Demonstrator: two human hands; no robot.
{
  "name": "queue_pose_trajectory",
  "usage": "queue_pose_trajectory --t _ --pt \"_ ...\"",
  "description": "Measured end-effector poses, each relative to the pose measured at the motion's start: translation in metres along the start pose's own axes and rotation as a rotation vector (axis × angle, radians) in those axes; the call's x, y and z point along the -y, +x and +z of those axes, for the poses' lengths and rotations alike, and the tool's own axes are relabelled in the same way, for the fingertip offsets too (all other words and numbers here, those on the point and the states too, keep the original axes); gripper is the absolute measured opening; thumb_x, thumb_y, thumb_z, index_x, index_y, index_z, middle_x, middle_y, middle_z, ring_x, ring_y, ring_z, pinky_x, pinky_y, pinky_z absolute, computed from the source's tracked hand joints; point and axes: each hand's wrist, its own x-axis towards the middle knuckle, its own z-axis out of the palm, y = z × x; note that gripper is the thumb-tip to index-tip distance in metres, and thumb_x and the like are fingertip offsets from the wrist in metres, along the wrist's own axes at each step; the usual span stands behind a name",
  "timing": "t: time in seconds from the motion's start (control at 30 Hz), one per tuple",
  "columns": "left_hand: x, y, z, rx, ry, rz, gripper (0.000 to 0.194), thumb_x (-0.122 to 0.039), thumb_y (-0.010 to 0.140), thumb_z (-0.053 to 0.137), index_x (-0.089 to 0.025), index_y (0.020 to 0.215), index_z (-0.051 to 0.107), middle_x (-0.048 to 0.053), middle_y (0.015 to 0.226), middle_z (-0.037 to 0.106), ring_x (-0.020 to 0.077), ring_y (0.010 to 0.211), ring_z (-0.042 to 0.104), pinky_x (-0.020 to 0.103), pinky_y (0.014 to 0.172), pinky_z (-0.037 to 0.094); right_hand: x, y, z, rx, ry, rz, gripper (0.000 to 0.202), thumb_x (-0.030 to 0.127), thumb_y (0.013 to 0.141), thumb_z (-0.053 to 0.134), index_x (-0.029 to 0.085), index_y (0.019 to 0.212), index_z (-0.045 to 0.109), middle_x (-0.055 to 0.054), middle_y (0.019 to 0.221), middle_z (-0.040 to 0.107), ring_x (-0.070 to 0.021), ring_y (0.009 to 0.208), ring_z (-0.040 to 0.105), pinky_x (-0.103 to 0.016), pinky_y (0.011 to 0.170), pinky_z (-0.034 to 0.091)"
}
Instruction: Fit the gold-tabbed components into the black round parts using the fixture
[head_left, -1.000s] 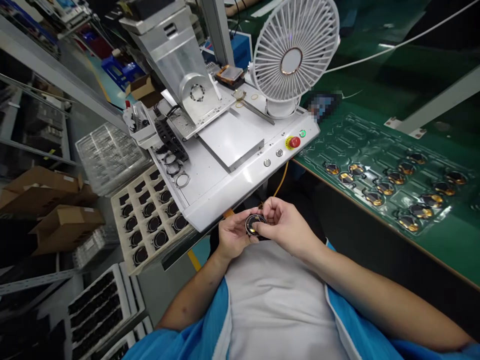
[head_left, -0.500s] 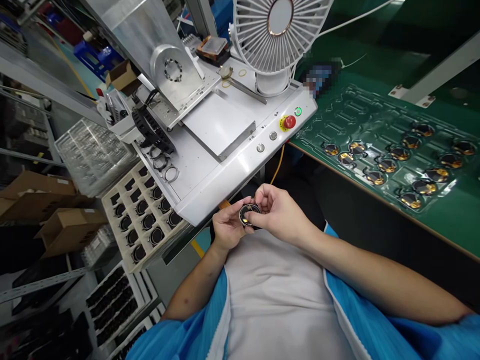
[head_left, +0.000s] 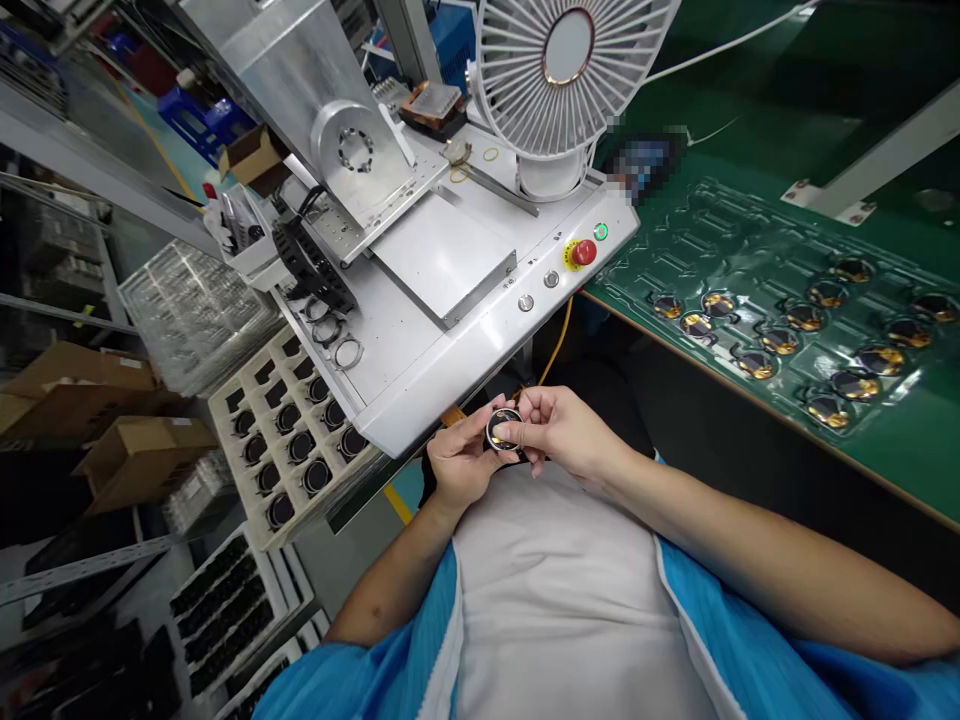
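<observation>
Small round black part with silver rim and gold patches (head_left: 503, 430): up in both hands, off the near edge of the white metal machine base (head_left: 420, 390), in front of the grey shirt (head_left: 555, 560).

Left hand (head_left: 459, 462): fingers closed narrow round the left side of the part, holding it. Right hand (head_left: 566, 430): thumb laid on the part's face, other fingers curled by its right side. Can't tell if they pinch the rim or only touch.

On the base: flat silver metal plate (head_left: 442, 262) mid-top, silver metal fixture with round hub (head_left: 341, 140) at far left of it, white round fan (head_left: 570, 90) at far right. Red mushroom button (head_left: 583, 253) and green-lit button (head_left: 601, 231) at the right end of the front panel. Three thin metal rings (head_left: 347, 352) near the left edge, beside a black curved strip (head_left: 313, 262).

Left of base, lower: beige pocketed tray (head_left: 264, 405), round black parts in many pockets. Right: clear plastic tray (head_left: 694, 250) on the green tabletop (head_left: 911, 440), black-and-gold round parts in its near and right pockets. Yellow cable (head_left: 556, 350) hangs below the base, beyond the right hand.
</observation>
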Motion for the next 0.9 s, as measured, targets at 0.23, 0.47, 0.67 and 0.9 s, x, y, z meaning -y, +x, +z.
queue_pose_trajectory --t 0.23,0.47,0.67,0.9 --pt "-0.006 0.005 0.0 -0.005 0.07 0.132 0.058 -0.025 0.065 0.096 -0.034 0.12 0.076 0.007 0.119 0.078 0.0286 0.105 0.078 0.039 0.095 0.066 -0.009 0.005 0.012 0.004 0.109 -0.081 0.061 0.052 0.056 0.097 0.021 0.065 0.045 0.002 0.051 0.062 -0.0099 0.037 0.052 -0.02 0.032 0.049" --pt "-0.015 0.014 0.002 -0.176 -0.109 -0.028 0.045 -0.028 0.079 0.088 -0.026 0.122 0.076 0.011 0.123 0.078 0.0299 0.114 0.075 0.041 0.101 0.062 0.031 0.043 0.0 -0.119 -0.153 -0.185 0.056 0.044 0.055 0.099 0.018 0.083 0.058 0.006 0.055 0.059 -0.0105 0.041 0.054 -0.018 0.032 0.046" --pt "-0.031 0.017 0.002 0.007 -0.168 -0.129 0.04 -0.024 0.083 0.084 -0.03 0.122 0.075 0.008 0.123 0.076 0.0264 0.099 0.08 0.04 0.086 0.068 0.107 0.098 -0.025 -0.526 -0.181 -0.397 0.03 0.029 0.085 0.08 0.021 0.078 0.052 0.008 0.05 0.051 -0.0091 0.034 0.043 -0.02 0.03 0.039" --pt "-0.029 0.011 -0.001 -0.049 0.078 0.024 0.071 -0.012 0.067 0.093 -0.025 0.133 0.069 0.014 0.122 0.078 0.0239 0.103 0.078 0.031 0.087 0.066 0.094 0.067 -0.026 -0.398 -0.399 -0.561 0.033 0.038 0.082 0.08 0.02 0.072 0.055 0.005 0.051 0.054 -0.0099 0.04 0.049 -0.02 0.039 0.04"
